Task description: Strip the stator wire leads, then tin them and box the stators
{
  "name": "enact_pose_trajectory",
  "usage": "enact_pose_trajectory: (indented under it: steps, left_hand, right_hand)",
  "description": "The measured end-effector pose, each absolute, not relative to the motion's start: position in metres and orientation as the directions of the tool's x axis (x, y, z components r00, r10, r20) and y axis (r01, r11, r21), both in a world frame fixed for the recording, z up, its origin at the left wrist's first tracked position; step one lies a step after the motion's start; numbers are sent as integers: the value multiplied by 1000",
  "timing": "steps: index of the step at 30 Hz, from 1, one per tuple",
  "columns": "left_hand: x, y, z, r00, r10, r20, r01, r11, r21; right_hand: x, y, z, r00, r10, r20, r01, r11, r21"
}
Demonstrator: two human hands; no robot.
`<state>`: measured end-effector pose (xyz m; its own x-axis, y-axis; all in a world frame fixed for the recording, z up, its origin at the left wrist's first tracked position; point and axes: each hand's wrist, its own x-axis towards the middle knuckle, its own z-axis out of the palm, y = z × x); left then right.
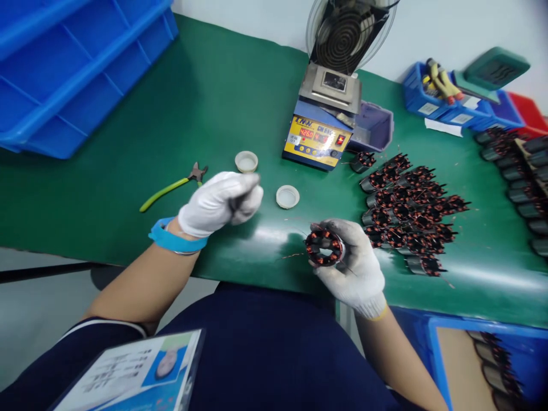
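Observation:
My right hand (358, 265), in a white glove, grips a motor stator (324, 236) with copper windings, its round opening facing up. Loose copper wire ends stick out from the stator to the left. My left hand (222, 202), also gloved, is raised over the table with its fingers curled together. Whatever may be between those fingertips is hidden. Two small round white dishes stand close by: one dish (246, 161) just beyond the left hand, another dish (287, 197) to its right. Green-handled cutters (168, 193) lie left of that hand.
A solder pot (319, 140) with a lit display stands at the back, a fan (342, 37) behind it. Several stators (411, 205) sit in rows on the right of the green table (240, 80). Blue bins (428, 105) line the back right; a large blue rack (81, 74) fills the left.

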<state>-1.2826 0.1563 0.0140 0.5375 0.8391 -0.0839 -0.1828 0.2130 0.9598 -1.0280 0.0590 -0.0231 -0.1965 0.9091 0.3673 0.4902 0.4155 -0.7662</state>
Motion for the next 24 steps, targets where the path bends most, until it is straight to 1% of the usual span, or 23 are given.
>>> enact_pose_trajectory:
  steps: [1,2,3,5,6,7,8,10,11,12,13,15,16,17,18,20,22,23,24]
  left_hand:
    - [-1275,154,12,493,866,-86,-138,175,975]
    - [-1267,151,11,484,869,-98,-74,153,986]
    - [-1259,147,11,510,851,-126,-12,153,988]
    - [-1250,141,12,595,772,-225,77,224,972]
    - [-1251,141,13,625,733,-270,79,285,955]
    - [-1255,142,14,642,711,-287,41,342,939]
    - [-1261,145,15,641,717,-274,-25,377,926]
    - [-1274,152,15,571,791,-220,-152,366,918]
    - [-1279,156,14,547,811,-207,-165,347,923]
    - [-1281,157,14,566,795,-219,-118,341,933]
    - [-1280,157,13,620,741,-258,-20,343,939]
    - [-1270,151,11,731,575,-367,192,342,920]
    - [-1264,147,10,747,529,-403,247,342,907]
    - [-1258,144,10,731,540,-418,254,353,900]
    - [-1254,143,10,683,604,-411,204,383,901]
    - [-1250,148,8,479,804,-353,-42,423,905]
    - [-1254,160,5,207,932,-297,-307,350,885]
    - [-1257,167,1,92,956,-277,-395,290,872]
    - [-1260,174,-3,8,965,-262,-445,238,863]
  right_hand:
    - [-1029,59,-22,-214,905,368,493,425,-759]
    - [-1031,60,-21,-234,897,374,499,441,-746]
    - [-1033,60,-20,-256,886,385,506,463,-728]
    - [-1036,61,-18,-302,865,401,518,502,-693]
    - [-1036,61,-17,-321,859,399,522,512,-682]
    - [-1036,61,-16,-332,856,395,524,516,-678]
    - [-1035,62,-15,-335,856,393,526,517,-676]
    - [-1033,62,-15,-308,864,399,552,504,-664]
    - [-1031,63,-15,-283,868,407,577,493,-651]
    - [-1030,63,-15,-257,871,418,605,482,-633]
    - [-1029,63,-15,-237,871,430,634,474,-611]
    - [-1027,64,-15,-233,863,448,682,473,-558]
    - [-1027,64,-15,-250,855,454,696,485,-529]
    - [-1027,64,-14,-272,848,454,705,497,-506]
    - [-1027,65,-14,-290,844,451,713,505,-487]
    - [-1027,69,-13,-289,850,440,741,490,-459]
    - [-1028,78,-13,-253,857,449,782,454,-426]
    - [-1028,84,-14,-237,857,457,803,438,-405]
    - [-1028,91,-16,-228,855,465,820,426,-382]
